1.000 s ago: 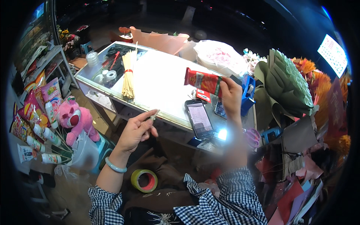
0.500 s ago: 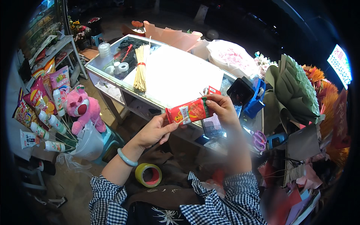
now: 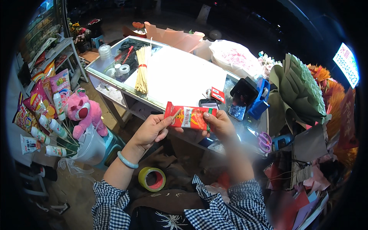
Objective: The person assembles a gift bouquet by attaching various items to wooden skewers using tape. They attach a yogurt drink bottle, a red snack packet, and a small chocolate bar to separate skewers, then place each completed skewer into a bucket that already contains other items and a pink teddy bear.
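A red snack packet [image 3: 190, 118] with a green end is stretched between my hands, above the near edge of the table. My left hand [image 3: 151, 130] pinches its left end, and a thin stick tip shows by that thumb. At the other end, my right hand [image 3: 222, 124] grips the packet with the thumb on top. Beyond the hands, a bundle of wooden sticks [image 3: 142, 74] tied with a red band lies on the white tabletop [image 3: 182, 73]. A roll of yellow tape [image 3: 151, 179] rests by my lap.
At left, a bucket [image 3: 91, 147] holds a pink plush bear [image 3: 83, 111], snack bags and small bottles on sticks. Purple-handled scissors [image 3: 263, 141], a blue tape dispenser [image 3: 262, 100] and a phone [image 3: 244, 94] lie at right. Wrapped bouquets [image 3: 235, 57] line the far edge.
My right hand has come down and left along the packet, from its upper corner to its right end. The packet now lies more level and faces up more.
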### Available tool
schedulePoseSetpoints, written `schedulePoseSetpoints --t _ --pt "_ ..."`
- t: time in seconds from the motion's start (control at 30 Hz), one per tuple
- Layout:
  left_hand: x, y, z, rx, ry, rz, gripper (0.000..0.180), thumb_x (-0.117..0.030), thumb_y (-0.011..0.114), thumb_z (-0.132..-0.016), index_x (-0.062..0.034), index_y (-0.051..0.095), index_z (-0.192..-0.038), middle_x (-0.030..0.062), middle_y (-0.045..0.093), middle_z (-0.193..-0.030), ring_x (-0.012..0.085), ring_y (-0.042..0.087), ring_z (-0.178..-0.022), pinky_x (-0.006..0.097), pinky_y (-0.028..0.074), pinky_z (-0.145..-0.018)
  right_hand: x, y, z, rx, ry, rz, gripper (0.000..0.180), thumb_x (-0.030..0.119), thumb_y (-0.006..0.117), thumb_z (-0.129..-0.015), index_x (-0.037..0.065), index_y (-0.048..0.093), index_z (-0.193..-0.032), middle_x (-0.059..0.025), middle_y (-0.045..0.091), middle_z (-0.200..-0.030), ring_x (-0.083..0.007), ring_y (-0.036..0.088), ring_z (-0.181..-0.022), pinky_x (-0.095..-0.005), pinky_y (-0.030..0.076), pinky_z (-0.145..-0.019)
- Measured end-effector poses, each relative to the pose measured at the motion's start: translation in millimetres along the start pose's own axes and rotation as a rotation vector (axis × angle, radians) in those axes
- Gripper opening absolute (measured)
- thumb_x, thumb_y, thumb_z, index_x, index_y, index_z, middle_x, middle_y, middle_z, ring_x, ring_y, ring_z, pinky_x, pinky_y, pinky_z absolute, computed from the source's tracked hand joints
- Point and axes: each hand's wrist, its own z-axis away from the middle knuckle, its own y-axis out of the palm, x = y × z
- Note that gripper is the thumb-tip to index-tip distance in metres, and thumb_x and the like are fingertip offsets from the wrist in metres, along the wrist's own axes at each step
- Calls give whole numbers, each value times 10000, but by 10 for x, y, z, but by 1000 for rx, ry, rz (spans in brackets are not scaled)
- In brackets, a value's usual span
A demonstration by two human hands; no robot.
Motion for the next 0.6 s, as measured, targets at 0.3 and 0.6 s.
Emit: schedulePoseSetpoints --t 0.3,0.6 --pt "66 -76 -17 -156 85 69 292 -241 460 -981 2 572 -1099 126 675 -874 -2 357 -389 119 263 -353 -26 138 1 -97 -43 -93 247 183 638 -881 -32 598 -997 -92 661 -802 -134 632 -572 -214 473 -450" --pt "168 76 -39 -108 21 299 330 -230 465 -976 -6 464 -1218 121 636 -1017 18 362 -393 124 286 -354 -201 354 -142 -498 -1136 1446 286 45 612 -710 11 625 -994 -97 646 -893 -216 604 -677 -332 472 -578"
